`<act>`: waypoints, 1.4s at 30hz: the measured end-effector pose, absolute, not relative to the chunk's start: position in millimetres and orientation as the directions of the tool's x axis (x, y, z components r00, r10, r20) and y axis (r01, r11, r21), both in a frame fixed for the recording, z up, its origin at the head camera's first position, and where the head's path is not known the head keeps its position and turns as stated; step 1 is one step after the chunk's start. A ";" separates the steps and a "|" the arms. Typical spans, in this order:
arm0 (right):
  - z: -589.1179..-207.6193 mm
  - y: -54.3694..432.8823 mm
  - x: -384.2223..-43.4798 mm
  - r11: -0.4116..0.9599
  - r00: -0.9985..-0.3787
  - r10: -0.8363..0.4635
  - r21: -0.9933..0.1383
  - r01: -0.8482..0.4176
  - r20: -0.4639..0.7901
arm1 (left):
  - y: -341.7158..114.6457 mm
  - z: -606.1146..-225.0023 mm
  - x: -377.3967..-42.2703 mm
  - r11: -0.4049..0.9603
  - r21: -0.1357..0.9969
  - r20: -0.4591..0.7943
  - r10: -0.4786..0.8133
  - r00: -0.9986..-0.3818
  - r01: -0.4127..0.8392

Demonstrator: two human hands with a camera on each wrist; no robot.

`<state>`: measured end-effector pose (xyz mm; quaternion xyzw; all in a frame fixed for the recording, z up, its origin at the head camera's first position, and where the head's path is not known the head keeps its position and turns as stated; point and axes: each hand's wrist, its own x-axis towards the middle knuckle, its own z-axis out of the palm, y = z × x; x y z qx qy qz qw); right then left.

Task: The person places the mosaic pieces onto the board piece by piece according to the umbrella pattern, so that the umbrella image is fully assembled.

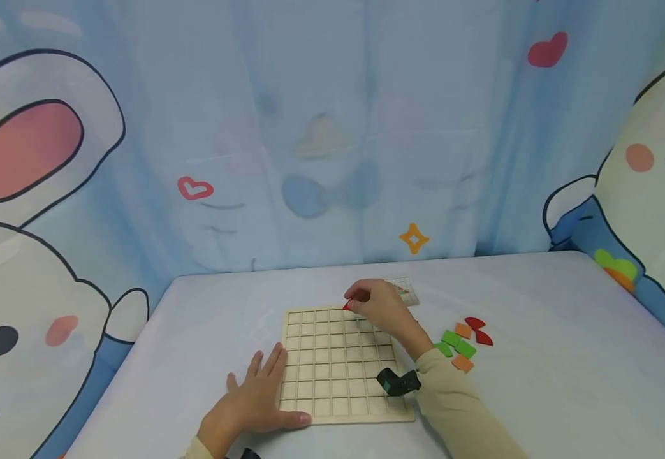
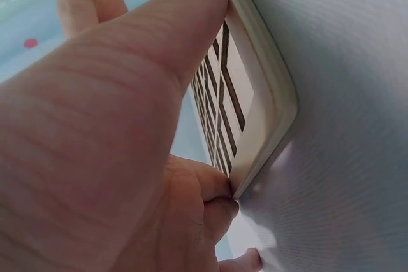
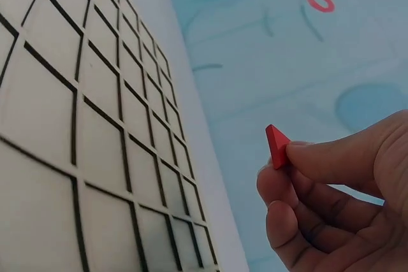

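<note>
A square wooden grid board (image 1: 330,371) lies on the table. My left hand (image 1: 256,394) rests at its near left corner, fingers spread along the left side and thumb on the near edge. In the left wrist view, fingers touch the board's rim (image 2: 273,97). My right hand (image 1: 382,310) is over the board's far edge, pinching a small red tile (image 3: 276,146) with a pointed corner between thumb and fingertips. The right wrist view shows that tile held up beside the grid squares (image 3: 44,87), its lower part hidden by the fingers.
Right of the board lie several loose tiles: red ones (image 1: 484,338), orange ones (image 1: 462,363) and green ones (image 1: 466,349). A small gridded pattern card (image 1: 408,294) lies beyond the board, partly behind my right hand. A blue cartoon curtain (image 1: 332,159) hangs behind the table.
</note>
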<state>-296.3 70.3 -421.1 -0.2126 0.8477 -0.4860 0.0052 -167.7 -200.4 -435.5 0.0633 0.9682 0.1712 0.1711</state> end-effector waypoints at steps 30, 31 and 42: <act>-452.1 34.4 -297.0 0.565 -0.860 -0.450 -0.669 -0.482 0.240 | -200.0 -435.1 -169.6 0.940 0.334 -0.322 0.180 -0.930 0.067; -452.0 34.1 -296.7 0.571 -0.861 -0.450 -0.664 -0.482 0.237 | -200.2 -435.1 -169.3 0.940 0.334 -0.321 0.180 -0.930 0.067; -452.2 35.8 -293.1 0.573 -0.838 -0.481 -0.631 -0.524 0.259 | -199.7 -433.1 -166.3 0.941 0.328 -0.308 0.186 -0.933 0.080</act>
